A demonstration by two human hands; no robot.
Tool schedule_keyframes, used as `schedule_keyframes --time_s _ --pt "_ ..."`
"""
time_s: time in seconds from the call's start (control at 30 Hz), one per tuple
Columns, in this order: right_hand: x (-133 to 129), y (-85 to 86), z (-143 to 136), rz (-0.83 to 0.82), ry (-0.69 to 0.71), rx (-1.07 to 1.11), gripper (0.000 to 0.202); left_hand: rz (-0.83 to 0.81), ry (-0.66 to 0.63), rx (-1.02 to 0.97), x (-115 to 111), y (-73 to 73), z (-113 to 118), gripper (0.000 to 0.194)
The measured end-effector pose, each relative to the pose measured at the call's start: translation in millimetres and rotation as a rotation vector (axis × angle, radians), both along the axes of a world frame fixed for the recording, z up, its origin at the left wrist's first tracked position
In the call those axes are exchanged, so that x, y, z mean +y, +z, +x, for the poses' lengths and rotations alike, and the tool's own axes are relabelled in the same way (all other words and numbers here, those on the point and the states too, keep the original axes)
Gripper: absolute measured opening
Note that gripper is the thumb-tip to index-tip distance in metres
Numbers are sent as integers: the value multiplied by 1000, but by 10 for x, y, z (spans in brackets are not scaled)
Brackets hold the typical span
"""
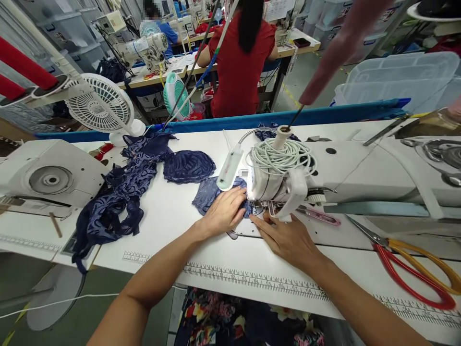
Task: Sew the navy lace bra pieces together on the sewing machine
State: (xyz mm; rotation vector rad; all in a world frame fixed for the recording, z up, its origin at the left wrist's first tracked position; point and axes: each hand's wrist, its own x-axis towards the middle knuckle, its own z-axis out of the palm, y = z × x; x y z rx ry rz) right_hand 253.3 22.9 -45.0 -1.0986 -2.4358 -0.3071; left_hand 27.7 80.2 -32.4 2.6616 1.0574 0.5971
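Observation:
My left hand [225, 210] lies flat on a navy lace piece [207, 194], its fingers pointing toward the needle area of the white sewing machine [277, 180]. On the other side of the needle, my right hand [284, 235] rests on the machine bed with fingers spread; its index fingertip touches the near edge of the lace, and its other fingertips are partly hidden under the machine head. A second navy lace cup [189, 166] lies behind and left of my left hand. A long bundle of navy lace [124, 192] stretches across the table farther left.
Orange and red scissors [414, 262] lie at the right, with pink-handled snips [319, 215] beside the machine. A white fan [101, 103] and another machine [50, 173] stand left. A person in red [239, 67] sits beyond the table.

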Motion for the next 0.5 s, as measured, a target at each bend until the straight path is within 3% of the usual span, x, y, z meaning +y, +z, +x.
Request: schedule_keyframes --time_s 0.1,0.27,0.37,0.5 --pt "-12 33 -20 -30 -4 5 30 113 -51 3 -95 18 10 25" --pt "-31 92 -28 -40 -41 80 21 213 -141 39 -239 -19 3 32" --pt "-16 107 142 -8 -256 106 25 192 -145 33 -247 -40 -10 38" --pt "34 132 595 5 -562 75 31 172 -152 12 -237 -33 -17 45"
